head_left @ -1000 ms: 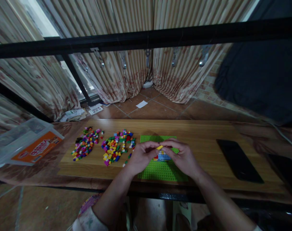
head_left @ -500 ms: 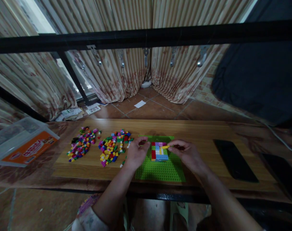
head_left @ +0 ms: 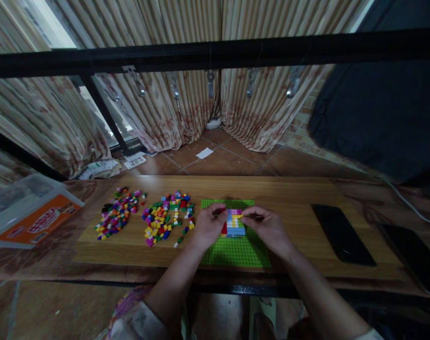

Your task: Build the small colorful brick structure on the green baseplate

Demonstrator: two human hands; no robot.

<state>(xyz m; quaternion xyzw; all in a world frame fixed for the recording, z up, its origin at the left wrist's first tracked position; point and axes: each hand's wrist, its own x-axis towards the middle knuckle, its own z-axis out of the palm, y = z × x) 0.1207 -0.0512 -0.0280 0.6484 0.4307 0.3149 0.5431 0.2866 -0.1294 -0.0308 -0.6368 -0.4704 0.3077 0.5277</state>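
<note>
A green baseplate (head_left: 236, 252) lies on the wooden board in front of me. A small patch of coloured bricks (head_left: 233, 226) is built on its far half. My right hand (head_left: 267, 229) pinches a small yellow brick (head_left: 238, 216) at the right edge of that patch. My left hand (head_left: 208, 226) rests on the plate at the patch's left side, fingers curled against the bricks; whether it holds anything is hidden. Two heaps of loose coloured bricks, one near (head_left: 167, 217) and one further left (head_left: 117, 213), lie to my left.
A clear plastic box with an orange label (head_left: 30, 215) sits at the far left. Two dark phones, one (head_left: 340, 233) on the board and one (head_left: 411, 250) further right, lie on the right. A black bar (head_left: 215, 52) crosses above, with curtains and tiled floor behind.
My hands, joined over the plate a second ago, parted and then closed in on the brick patch. The yellow brick came down from between both hands to the patch's right edge.
</note>
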